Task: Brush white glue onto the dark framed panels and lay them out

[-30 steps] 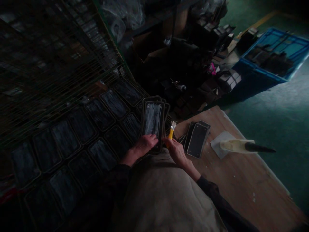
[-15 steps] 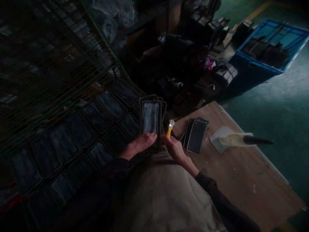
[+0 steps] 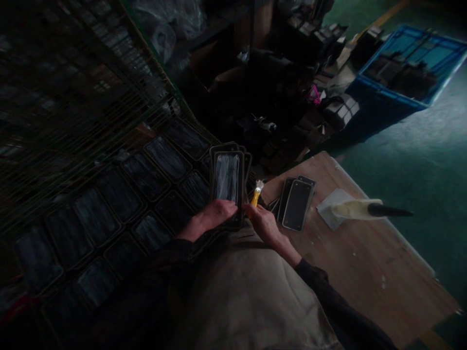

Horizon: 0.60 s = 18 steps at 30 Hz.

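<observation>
My left hand (image 3: 219, 213) is closed at the lower left of a black rectangular panel (image 3: 228, 177) with rounded corners and pale streaks on its face. That panel tops a small stack just ahead of my body; the fingertips are hard to make out in the dim light. In my right hand (image 3: 265, 223) is a brush (image 3: 257, 193) with a yellow handle and metal ferrule, bristles pointing away from me. The brush is held just right of the stack. Farther right, several plain dark panels (image 3: 297, 206) lie piled on a wooden board (image 3: 365, 272).
A pale bottle with a black pointed tip (image 3: 359, 209) lies on the board over a light square piece (image 3: 332, 209). Streaked panels (image 3: 97, 216) fill the left side, beside a wire rack (image 3: 168, 82). A blue bin (image 3: 394, 104) stands at the far right.
Almost nothing differs. My left hand has shifted very slightly on the panel; the brush and my right hand stay in place.
</observation>
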Tool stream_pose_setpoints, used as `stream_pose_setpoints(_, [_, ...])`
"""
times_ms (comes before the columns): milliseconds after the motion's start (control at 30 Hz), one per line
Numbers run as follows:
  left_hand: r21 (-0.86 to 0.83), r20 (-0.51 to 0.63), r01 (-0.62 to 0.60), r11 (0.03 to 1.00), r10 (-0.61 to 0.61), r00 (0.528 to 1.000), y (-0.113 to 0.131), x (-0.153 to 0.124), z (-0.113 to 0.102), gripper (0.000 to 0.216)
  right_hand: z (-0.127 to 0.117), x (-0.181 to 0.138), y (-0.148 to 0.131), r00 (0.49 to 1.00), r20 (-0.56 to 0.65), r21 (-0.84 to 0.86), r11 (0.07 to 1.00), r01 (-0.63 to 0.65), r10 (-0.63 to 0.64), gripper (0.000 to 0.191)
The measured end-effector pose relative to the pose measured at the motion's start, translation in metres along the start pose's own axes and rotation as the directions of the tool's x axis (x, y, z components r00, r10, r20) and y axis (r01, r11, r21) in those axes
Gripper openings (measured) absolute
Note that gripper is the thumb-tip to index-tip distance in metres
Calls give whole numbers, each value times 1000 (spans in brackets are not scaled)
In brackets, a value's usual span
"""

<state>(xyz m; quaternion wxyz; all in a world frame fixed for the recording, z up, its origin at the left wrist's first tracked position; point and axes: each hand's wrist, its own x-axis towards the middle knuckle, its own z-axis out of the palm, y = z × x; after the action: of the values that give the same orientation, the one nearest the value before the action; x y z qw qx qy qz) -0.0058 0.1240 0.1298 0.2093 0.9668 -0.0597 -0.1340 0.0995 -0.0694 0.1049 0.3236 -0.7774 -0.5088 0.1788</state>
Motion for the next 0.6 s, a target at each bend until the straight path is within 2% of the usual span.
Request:
stream_pose_setpoints(200, [-60, 79, 3, 998, 2, 997, 1, 17, -5, 24, 1, 1, 0, 1000, -19, 11, 1000, -1, 1, 36])
stream_pose_setpoints(400, [-184, 111, 102, 978, -83, 990, 4, 24, -4, 23, 3, 0, 1, 1000, -1, 28, 999, -15, 15, 41])
stream_pose_setpoints(500, [-169, 124, 101, 980, -81, 989, 4, 22, -2, 19, 1, -1, 0, 1000, -4, 41, 999, -19, 19, 41])
stream_pose_setpoints(600, [-77, 128, 48, 996, -38, 991, 2, 16, -4, 14, 0, -2, 0, 999, -16, 46, 999, -28, 29, 40])
